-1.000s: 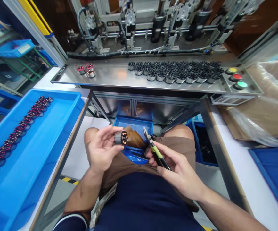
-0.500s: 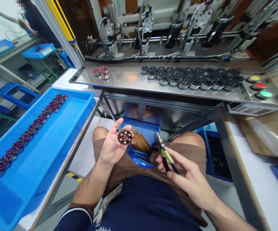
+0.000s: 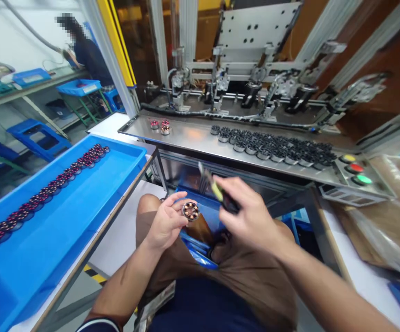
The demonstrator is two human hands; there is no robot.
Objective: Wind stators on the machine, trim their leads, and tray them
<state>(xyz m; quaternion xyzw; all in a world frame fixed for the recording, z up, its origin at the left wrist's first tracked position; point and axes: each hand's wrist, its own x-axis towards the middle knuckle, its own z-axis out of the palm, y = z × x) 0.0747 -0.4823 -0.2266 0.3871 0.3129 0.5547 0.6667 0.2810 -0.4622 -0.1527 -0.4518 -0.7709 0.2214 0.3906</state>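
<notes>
Above my lap, my left hand (image 3: 167,222) pinches a round motor stator (image 3: 191,211) by its rim. Copper windings show on the stator's face, which is turned toward me. My right hand (image 3: 246,210) is wrapped round a pair of cutting pliers (image 3: 216,189) with yellow-green and black handles. The pliers are blurred by motion, their jaws pointing up and left, apart from the stator. Behind both hands, a steel ledge (image 3: 200,144) carries three red-and-copper stators (image 3: 165,129) at its left and many black-topped ones (image 3: 272,146) in rows toward the right.
A blue tray (image 3: 92,203) at my left holds a long line of stators. Machine fixtures (image 3: 220,87) rise behind the ledge. Yellow, red and green buttons (image 3: 355,168) sit at its right end. Brown cardboard (image 3: 362,221) lies at the right. A person (image 3: 91,53) is at the far left.
My right hand has raised the pliers and swung them left, nearer the stator. The view has tilted up and shifted. My left hand still holds the stator.
</notes>
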